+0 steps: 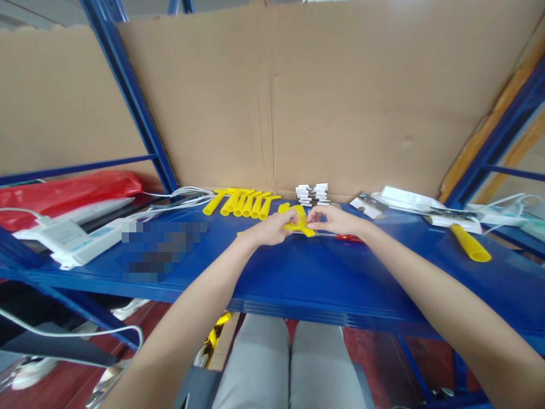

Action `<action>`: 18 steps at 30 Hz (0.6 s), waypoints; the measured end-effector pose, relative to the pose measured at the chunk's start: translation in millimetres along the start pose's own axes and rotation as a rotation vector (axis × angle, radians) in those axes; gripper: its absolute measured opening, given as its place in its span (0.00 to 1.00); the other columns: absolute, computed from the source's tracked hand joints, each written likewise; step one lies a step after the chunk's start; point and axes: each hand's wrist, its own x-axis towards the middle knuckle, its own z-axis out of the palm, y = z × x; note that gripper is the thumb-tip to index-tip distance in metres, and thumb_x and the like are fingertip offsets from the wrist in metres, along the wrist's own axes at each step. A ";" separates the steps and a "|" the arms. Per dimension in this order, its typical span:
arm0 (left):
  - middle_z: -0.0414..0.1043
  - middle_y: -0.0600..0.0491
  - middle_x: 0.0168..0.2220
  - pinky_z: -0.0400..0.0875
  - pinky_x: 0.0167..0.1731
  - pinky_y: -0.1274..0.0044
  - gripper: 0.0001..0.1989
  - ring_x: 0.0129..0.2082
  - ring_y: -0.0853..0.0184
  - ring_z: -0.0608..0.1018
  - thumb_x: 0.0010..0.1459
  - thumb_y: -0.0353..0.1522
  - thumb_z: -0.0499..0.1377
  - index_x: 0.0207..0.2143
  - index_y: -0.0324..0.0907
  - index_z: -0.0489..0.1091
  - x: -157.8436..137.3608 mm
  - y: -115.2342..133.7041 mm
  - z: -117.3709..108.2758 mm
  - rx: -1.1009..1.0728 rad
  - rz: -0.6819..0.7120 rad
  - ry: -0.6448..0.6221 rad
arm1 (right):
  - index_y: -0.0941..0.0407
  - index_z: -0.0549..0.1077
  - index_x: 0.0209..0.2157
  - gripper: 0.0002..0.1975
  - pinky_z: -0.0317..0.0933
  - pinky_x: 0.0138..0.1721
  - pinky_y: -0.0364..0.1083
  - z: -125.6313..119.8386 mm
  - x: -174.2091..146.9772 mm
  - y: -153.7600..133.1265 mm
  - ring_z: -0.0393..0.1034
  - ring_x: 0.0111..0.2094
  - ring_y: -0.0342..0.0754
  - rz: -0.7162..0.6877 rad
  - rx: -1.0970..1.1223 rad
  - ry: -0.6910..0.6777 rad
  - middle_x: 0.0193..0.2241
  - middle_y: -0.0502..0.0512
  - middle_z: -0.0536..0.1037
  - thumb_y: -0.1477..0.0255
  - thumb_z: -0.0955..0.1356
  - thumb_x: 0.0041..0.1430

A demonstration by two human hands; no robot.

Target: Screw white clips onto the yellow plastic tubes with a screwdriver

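My left hand has its fingers closed on a yellow T-shaped plastic piece over the blue shelf top. From the other side my right hand pinches at the same piece, thumb and fingertips together. Whether something small sits between those fingertips is too fine to make out. Part of another yellow piece shows just behind the hands. Under my right wrist lies a red-handled tool with a thin shaft pointing left. Several yellow T-shaped pieces stand in a row behind and left of my left hand.
Folded white-and-black cards are stacked at the back. To the right lie a loose card, a white plastic bag and a yellow tube. A power strip, white cables and a red bag occupy the left.
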 end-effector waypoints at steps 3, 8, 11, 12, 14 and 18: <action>0.69 0.53 0.37 0.66 0.41 0.72 0.11 0.38 0.64 0.73 0.49 0.25 0.54 0.37 0.44 0.62 0.2 -0.4 0.3 0.015 -0.012 -0.005 | 0.57 0.71 0.31 0.14 0.62 0.35 0.47 7.3 -2.0 2.8 0.68 0.32 0.46 -0.005 0.025 0.020 0.30 0.53 0.75 0.59 0.68 0.52; 0.69 0.53 0.38 0.66 0.42 0.71 0.12 0.39 0.63 0.73 0.49 0.25 0.54 0.37 0.44 0.61 0.2 -1.4 0.6 0.053 -0.013 -0.028 | 0.57 0.70 0.30 0.08 0.61 0.34 0.45 12.0 -3.0 0.2 0.66 0.30 0.46 -0.038 -0.015 0.008 0.28 0.52 0.73 0.66 0.67 0.53; 0.69 0.53 0.38 0.66 0.43 0.72 0.12 0.40 0.62 0.73 0.49 0.24 0.54 0.37 0.44 0.61 0.3 -2.2 0.8 0.070 -0.006 -0.034 | 0.56 0.69 0.29 0.04 0.60 0.32 0.45 14.0 -3.2 -4.4 0.65 0.28 0.45 -0.056 -0.077 0.008 0.27 0.52 0.72 0.70 0.66 0.54; 0.69 0.53 0.38 0.66 0.43 0.72 0.12 0.40 0.62 0.73 0.49 0.24 0.54 0.37 0.44 0.61 0.4 -2.5 0.9 0.074 -0.004 -0.034 | 0.56 0.69 0.29 0.03 0.60 0.32 0.44 14.7 -3.1 -6.0 0.65 0.28 0.44 -0.066 -0.099 0.009 0.26 0.51 0.72 0.71 0.65 0.55; 0.69 0.53 0.38 0.66 0.42 0.73 0.12 0.40 0.63 0.73 0.49 0.24 0.54 0.37 0.44 0.61 0.6 -2.8 1.1 0.083 -0.001 -0.036 | 0.56 0.68 0.28 0.03 0.59 0.33 0.44 15.9 -2.8 -9.0 0.64 0.28 0.44 -0.096 -0.141 0.013 0.27 0.52 0.71 0.73 0.64 0.55; 0.69 0.53 0.37 0.66 0.40 0.74 0.12 0.38 0.64 0.73 0.49 0.24 0.54 0.37 0.43 0.60 1.0 -2.7 1.5 0.087 0.011 -0.038 | 0.56 0.68 0.26 0.06 0.59 0.34 0.44 17.0 -2.7 -12.6 0.64 0.30 0.44 -0.170 -0.227 0.016 0.27 0.52 0.71 0.76 0.63 0.57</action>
